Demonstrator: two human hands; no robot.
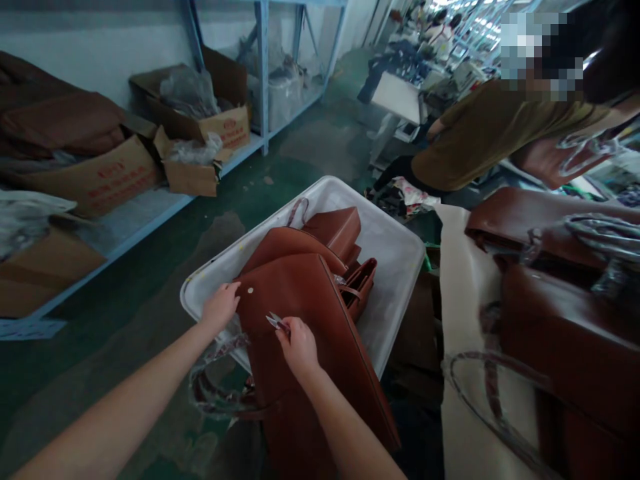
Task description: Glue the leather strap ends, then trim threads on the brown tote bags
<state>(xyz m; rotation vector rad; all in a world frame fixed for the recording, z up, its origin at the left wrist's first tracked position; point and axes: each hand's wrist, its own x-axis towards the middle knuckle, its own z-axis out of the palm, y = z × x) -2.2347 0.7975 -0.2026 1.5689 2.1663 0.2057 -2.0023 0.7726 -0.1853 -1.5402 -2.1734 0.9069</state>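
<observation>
A large brown leather bag [305,300] lies across the near rim of a white plastic bin [395,260], its plastic-wrapped handles [215,387] hanging off the left side. My left hand [221,311] grips the bag's left edge, close to a small round metal snap [251,291]. Thread snips [277,323] are held in my right hand [299,347], with the blades pointing left over the leather. Beneath and beyond this bag, more brown bags [336,230] rest inside the bin.
Brown bags with wrapped handles [565,320] are piled on a table at the right. A co-worker in an olive top [495,127] sits beyond. On the left, a blue metal shelf [145,223] holds cardboard boxes [120,173].
</observation>
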